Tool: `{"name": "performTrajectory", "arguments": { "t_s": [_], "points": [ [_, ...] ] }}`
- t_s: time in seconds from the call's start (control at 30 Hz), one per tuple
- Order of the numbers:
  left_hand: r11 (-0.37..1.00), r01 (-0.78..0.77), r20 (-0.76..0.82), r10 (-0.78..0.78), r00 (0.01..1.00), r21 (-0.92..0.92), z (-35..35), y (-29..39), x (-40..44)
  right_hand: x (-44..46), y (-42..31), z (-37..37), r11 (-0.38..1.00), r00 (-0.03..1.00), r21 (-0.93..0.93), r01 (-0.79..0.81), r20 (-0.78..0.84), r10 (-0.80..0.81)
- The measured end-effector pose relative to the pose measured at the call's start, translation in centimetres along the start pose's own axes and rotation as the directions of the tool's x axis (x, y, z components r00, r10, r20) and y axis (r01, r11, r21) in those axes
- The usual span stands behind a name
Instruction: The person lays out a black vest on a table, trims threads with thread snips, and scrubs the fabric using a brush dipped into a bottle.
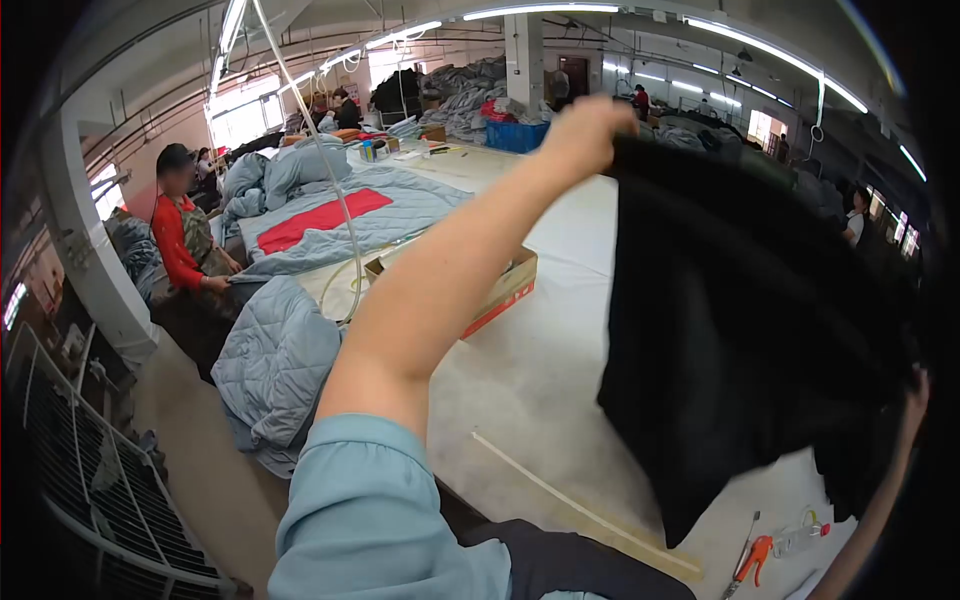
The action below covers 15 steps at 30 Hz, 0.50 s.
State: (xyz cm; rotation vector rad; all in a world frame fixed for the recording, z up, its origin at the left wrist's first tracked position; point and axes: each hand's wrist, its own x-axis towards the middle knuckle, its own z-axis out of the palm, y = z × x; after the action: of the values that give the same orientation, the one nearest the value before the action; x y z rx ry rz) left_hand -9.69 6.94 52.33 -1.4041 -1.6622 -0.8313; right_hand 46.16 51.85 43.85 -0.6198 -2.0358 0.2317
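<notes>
A large black cloth (pixel 750 320) hangs spread out in the air over the pale worktable (pixel 550 390). With my arm stretched up and forward, my left hand (pixel 585 138) is closed on its upper left corner. At the far right edge of the view, my right hand (pixel 916 402) grips the cloth's other side; its fingers are partly hidden and dark. The lower edge of the cloth droops in points close to the table. Below it on the table lie an orange-handled air gun (pixel 752 562) and a clear plastic bottle (pixel 797 540) with a red cap.
A wooden ruler (pixel 585 505) lies on the near table. Beyond my forearm is an open cardboard box (pixel 500 300). Grey-blue quilts (pixel 280 350) hang over the left edge; a red piece (pixel 325 220) lies on another. A person in red sleeves (pixel 180 240) stands at left, holding quilted fabric.
</notes>
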Motion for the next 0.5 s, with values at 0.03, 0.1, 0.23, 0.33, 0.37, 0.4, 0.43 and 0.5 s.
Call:
{"name": "performTrajectory", "arguments": {
  "t_s": [0.03, 0.1, 0.23, 0.33, 0.37, 0.4, 0.43, 0.5],
  "points": [
    [0.998, -0.052, -0.129, 0.055, 0.990, 0.028, -2.1, 0.6, 2.2, 1.6, -4.7, -2.5, 0.989, 0.981, -0.147, 0.035, -0.185, -0.062],
    [0.999, 0.033, -0.170, -0.036, 0.985, -0.018, -5.2, 2.4, 3.7, 2.2, -8.8, -4.4, 0.987, 0.928, -0.159, 0.010, -0.365, -0.068],
    [0.994, -0.038, -0.055, 0.044, 0.998, 0.100, -4.1, 1.7, -0.9, -2.0, -7.6, -1.4, 0.985, 0.952, -0.124, -0.123, -0.295, 0.081],
    [0.990, 0.123, 0.188, -0.133, 0.973, 0.065, -1.0, 2.1, -8.2, -9.2, 3.3, 1.9, 0.918, 0.959, 0.296, -0.265, -0.022, 0.284],
    [0.983, 0.180, 0.225, -0.168, 0.960, -0.033, 0.9, 1.5, -11.5, -13.1, 1.7, 3.8, 0.890, 0.948, 0.343, -0.301, 0.009, 0.317],
    [0.967, 0.252, 0.316, -0.244, 0.917, 0.015, 1.6, 2.3, -14.7, -17.0, -0.1, 5.8, 0.858, 0.936, 0.388, -0.337, 0.040, 0.350],
    [0.975, 0.203, 0.305, -0.167, 0.937, -0.089, 2.8, 2.6, -18.5, -20.9, -2.2, 7.6, 0.827, 0.859, 0.254, -0.502, 0.030, 0.512],
    [0.950, 0.284, 0.390, -0.214, 0.896, -0.129, 5.0, 3.8, -27.4, -30.8, -0.2, 11.4, 0.590, 0.592, 0.074, -0.804, 0.021, 0.805]
  ]
}}
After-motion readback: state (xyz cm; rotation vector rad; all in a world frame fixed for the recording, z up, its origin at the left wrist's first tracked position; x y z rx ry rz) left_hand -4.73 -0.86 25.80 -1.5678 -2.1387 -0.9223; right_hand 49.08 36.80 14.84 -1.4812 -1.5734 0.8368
